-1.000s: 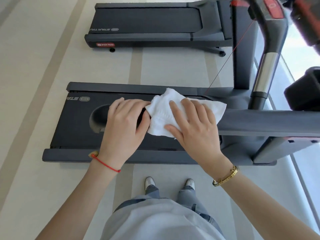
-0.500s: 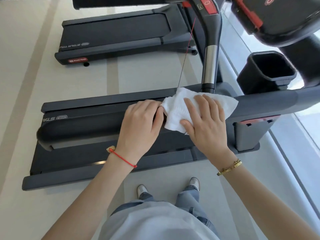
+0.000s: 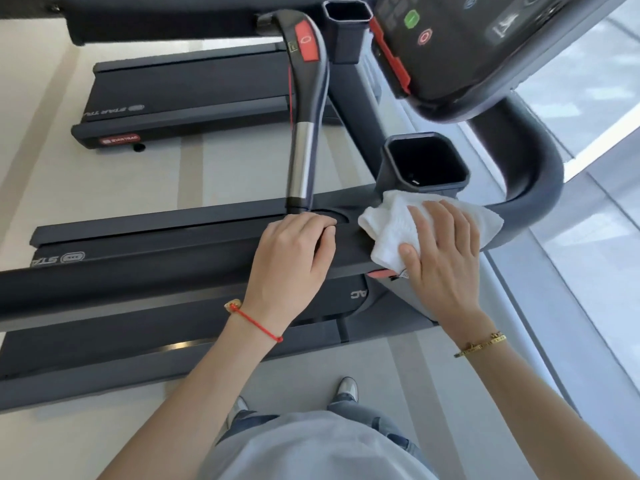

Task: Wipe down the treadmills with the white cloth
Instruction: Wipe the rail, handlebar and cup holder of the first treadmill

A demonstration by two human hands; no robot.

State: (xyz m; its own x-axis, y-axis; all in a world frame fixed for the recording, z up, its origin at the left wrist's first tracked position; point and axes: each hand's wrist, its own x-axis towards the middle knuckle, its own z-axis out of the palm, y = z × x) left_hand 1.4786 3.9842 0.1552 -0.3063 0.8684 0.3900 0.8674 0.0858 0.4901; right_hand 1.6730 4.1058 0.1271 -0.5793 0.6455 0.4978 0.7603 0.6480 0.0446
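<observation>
Wiping the near treadmill's side handrail [image 3: 138, 271]

Right hand [image 3: 443, 251] presses the white cloth [image 3: 391, 230] flat-fingered; left hand [image 3: 291, 258] curls over the rail — keep pressure even into the cup-holder [image 3: 422, 164] corner.

Hidden and cut off
Left hand [image 3: 294, 258] fingertips curled out of sight behind handrail [image 3: 138, 271]; console [image 3: 485, 46] cropped at top edge; deck lettering [image 3: 55, 259] cut short.

floor [image 3: 104, 427]: pale, striped | window [image 3: 588, 98]: at right, view probably outdoors
</observation>
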